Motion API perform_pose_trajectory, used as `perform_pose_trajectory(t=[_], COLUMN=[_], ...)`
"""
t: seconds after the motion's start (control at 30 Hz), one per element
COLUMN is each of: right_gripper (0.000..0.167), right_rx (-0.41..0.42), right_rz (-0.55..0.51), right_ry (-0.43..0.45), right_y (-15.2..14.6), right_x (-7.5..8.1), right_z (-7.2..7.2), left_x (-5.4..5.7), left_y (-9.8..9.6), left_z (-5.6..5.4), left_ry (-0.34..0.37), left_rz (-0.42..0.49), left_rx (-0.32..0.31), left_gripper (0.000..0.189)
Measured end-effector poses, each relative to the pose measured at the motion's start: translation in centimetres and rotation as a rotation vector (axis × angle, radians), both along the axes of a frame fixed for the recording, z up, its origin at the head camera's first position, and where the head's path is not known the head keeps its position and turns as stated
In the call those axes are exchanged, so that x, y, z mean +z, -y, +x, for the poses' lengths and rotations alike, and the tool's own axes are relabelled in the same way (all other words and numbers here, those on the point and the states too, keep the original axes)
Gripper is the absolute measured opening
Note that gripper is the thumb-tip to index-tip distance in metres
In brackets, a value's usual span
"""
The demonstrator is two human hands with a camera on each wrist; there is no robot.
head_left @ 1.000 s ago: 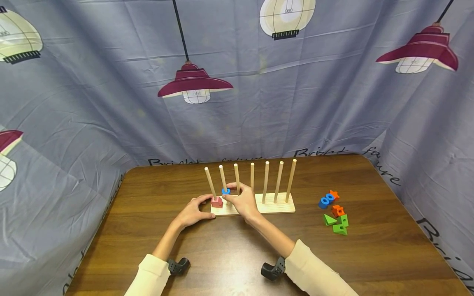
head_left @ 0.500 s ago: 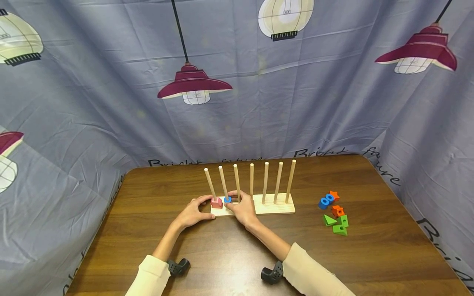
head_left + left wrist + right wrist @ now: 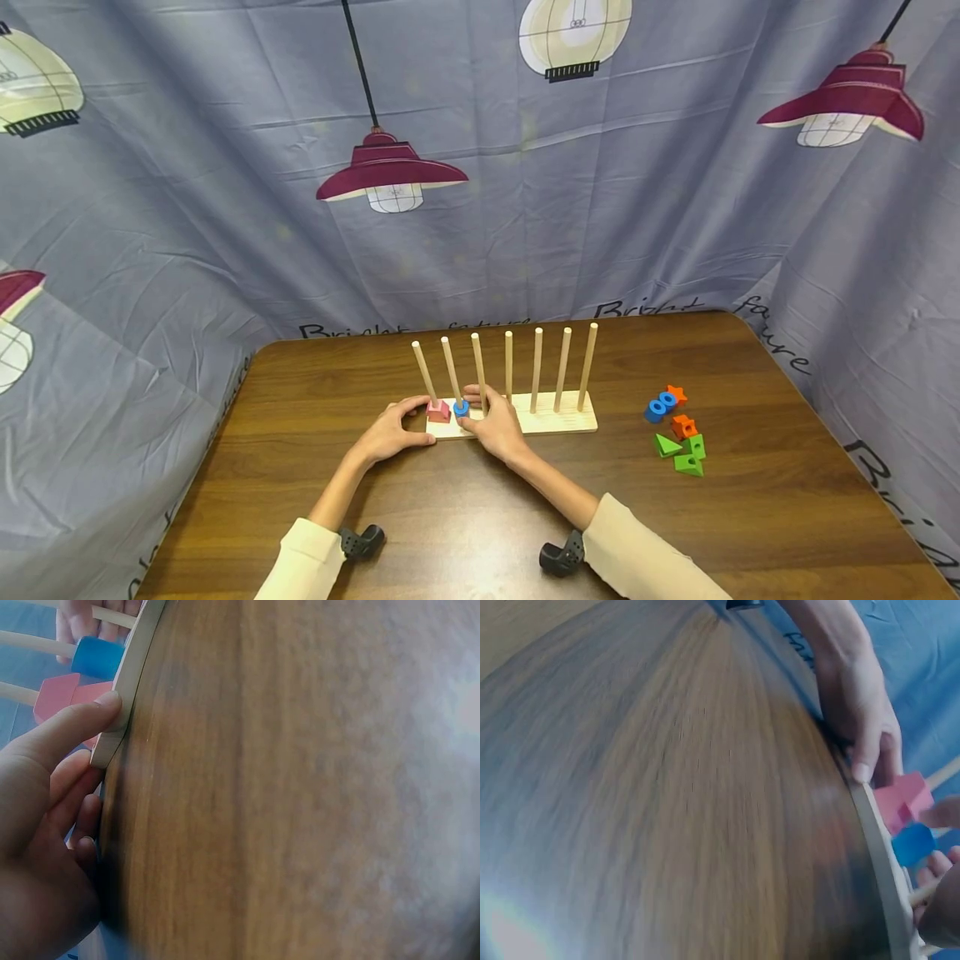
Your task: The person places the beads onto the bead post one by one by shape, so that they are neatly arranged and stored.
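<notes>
A wooden peg board [image 3: 566, 422] with several upright pegs lies on the table. Low on its leftmost peg are pink blocks [image 3: 439, 413], with a blue cylinder [image 3: 461, 409] low on the second peg. My left hand [image 3: 386, 431] grips the board's left end; in the left wrist view its thumb [image 3: 105, 705] presses the front edge. My right hand [image 3: 497, 425] reaches among the pegs just right of the blue cylinder. Its thumb and fingers are spread beside the cylinder, and the right wrist view shows them around the blue cylinder [image 3: 913, 844] without closing on it.
To the right on the brown table [image 3: 525, 508] lie blue cylinders [image 3: 656, 411], an orange star [image 3: 677, 394], orange blocks [image 3: 684, 427] and several green blocks [image 3: 688, 465]. A grey curtain [image 3: 487, 233] printed with lamps hangs behind the table.
My right hand has lowered the blue cylinder down the second peg to the board, then loosened and shifted slightly right. My left hand has stayed on the board's end.
</notes>
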State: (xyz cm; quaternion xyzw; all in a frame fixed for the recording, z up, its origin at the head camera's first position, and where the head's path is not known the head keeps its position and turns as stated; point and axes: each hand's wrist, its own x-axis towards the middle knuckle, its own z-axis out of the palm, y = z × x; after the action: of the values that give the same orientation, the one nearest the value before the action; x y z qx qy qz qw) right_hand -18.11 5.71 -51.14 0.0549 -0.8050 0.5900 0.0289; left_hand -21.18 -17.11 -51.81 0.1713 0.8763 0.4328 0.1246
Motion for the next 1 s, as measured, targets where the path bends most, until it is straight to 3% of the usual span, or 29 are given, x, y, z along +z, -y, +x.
perform_pose_trajectory(t=[0.2, 0.47, 0.67, 0.8, 1.0], right_gripper=[0.062, 0.033, 0.025, 0.023, 0.026], right_rx=[0.106, 0.107, -0.051, -0.198, -0.368], right_rz=[0.083, 0.132, 0.142, 0.25, 0.376], right_ry=[0.032, -0.066, -0.165, -0.248, -0.224], right_y=[-2.5, -8.1, -14.0, -18.2, -23.6], right_x=[1.0, 1.8, 2.3, 2.3, 2.1], right_z=[1.6, 4.1, 5.3, 5.9, 6.7], left_x=[0.0, 0.0, -0.1, 0.0, -0.1], left_y=[0.0, -0.1, -0.1, 0.0, 0.0], left_z=[0.2, 0.0, 0.1, 0.2, 0.1], left_ry=[0.0, -0.052, -0.018, -0.04, -0.071], left_rz=[0.0, -0.027, -0.009, -0.012, -0.027], left_rx=[0.009, -0.004, 0.004, 0.0, -0.02], left_gripper=[0.075, 0.074, 0.075, 0.074, 0.073])
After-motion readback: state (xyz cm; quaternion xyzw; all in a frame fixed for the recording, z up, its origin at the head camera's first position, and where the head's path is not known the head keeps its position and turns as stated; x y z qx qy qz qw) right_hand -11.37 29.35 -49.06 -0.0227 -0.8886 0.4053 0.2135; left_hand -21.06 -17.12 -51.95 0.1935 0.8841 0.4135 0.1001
